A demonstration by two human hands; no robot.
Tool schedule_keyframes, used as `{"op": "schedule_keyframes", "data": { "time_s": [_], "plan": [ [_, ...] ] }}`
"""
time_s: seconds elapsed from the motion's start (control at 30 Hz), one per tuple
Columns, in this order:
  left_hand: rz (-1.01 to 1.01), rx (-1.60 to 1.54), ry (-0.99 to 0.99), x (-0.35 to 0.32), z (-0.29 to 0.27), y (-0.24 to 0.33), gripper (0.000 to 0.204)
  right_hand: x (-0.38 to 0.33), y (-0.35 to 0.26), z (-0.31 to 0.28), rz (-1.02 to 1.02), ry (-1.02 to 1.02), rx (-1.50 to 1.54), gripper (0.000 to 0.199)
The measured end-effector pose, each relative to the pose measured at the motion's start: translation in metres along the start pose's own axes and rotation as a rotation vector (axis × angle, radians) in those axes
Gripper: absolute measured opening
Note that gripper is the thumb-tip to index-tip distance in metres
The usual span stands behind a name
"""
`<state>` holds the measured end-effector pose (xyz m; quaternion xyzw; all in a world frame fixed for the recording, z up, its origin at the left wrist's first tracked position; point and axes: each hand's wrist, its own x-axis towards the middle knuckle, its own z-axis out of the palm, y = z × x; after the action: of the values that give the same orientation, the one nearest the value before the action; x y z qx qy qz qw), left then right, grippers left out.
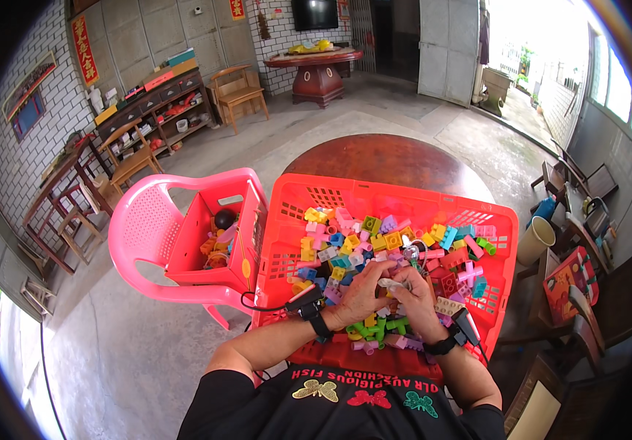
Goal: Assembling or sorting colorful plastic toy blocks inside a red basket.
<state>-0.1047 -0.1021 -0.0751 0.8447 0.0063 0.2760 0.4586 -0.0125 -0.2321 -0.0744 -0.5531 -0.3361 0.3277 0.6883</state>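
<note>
Close together over the red plastic basket (393, 192), my left hand (358, 299) and my right hand (417, 304) pinch a small whitish piece (387, 283) between their fingertips. Its exact kind is too small to make out. Beneath and around the hands lie many toy building bricks in several colours, among them yellow bricks (386, 242), a dark red brick (449, 284) and green bricks (389, 334). A shiny silvery thing (411, 254) sits just beyond my right fingers. Both wrists wear black straps with small devices.
A pink plastic chair (144, 220) on the left bears a red box (206, 275) with toy pieces and a dark ball. Behind the basket is a round brown table (397, 155). Wooden chairs, a cream bin (536, 240) and a red bag (571, 286) stand at the right.
</note>
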Motion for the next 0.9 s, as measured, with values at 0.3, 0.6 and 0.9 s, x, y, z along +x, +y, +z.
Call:
{"op": "schedule_keyframes", "data": {
  "time_s": [0.3, 0.6, 0.9],
  "plan": [
    [0.106, 0.038, 0.005, -0.002, 0.0, 0.004, 0.067, 0.001, -0.007, 0.002, -0.12, 0.055, -0.102, 0.008],
    [-0.06, -0.079, 0.027, -0.001, -0.001, 0.0, 0.067, 0.001, -0.004, -0.001, -0.081, -0.054, -0.111, 0.005],
    [0.18, 0.052, 0.025, 0.0, -0.003, 0.004, 0.065, 0.001, -0.011, 0.001, 0.034, 0.011, 0.032, 0.007]
  ]
}}
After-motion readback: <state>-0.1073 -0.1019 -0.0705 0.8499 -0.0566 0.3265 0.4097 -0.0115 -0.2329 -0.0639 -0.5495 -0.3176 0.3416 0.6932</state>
